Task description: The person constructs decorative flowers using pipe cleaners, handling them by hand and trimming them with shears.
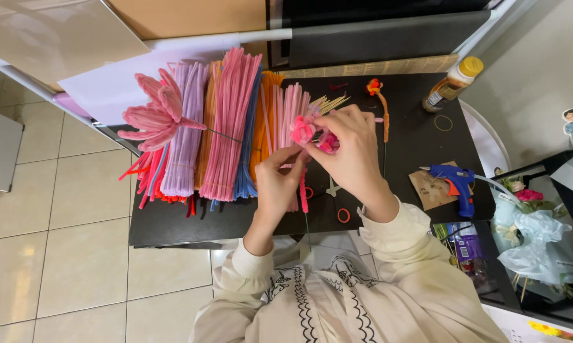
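Note:
My left hand (277,180) and my right hand (350,152) meet above the black table (172,222). Together they pinch a small pink pipe-cleaner flower (303,129), with a darker pink curled part under my right fingers. A pink pipe-cleaner stem (303,190) hangs down from it between my wrists. Bundles of pipe cleaners (226,127) in pink, lilac, orange and blue lie side by side just left of my hands. A finished pink pipe-cleaner flower (156,114) on a wire stem rests on top of them.
A blue glue gun (454,181) lies on brown paper at the right. A bottle with a yellow cap (454,82) stands at the far right corner. Small scissors (334,187), an orange stem with a red bud (378,101) and wooden sticks (331,101) lie nearby. Wrapped flowers (531,235) sit right of the table.

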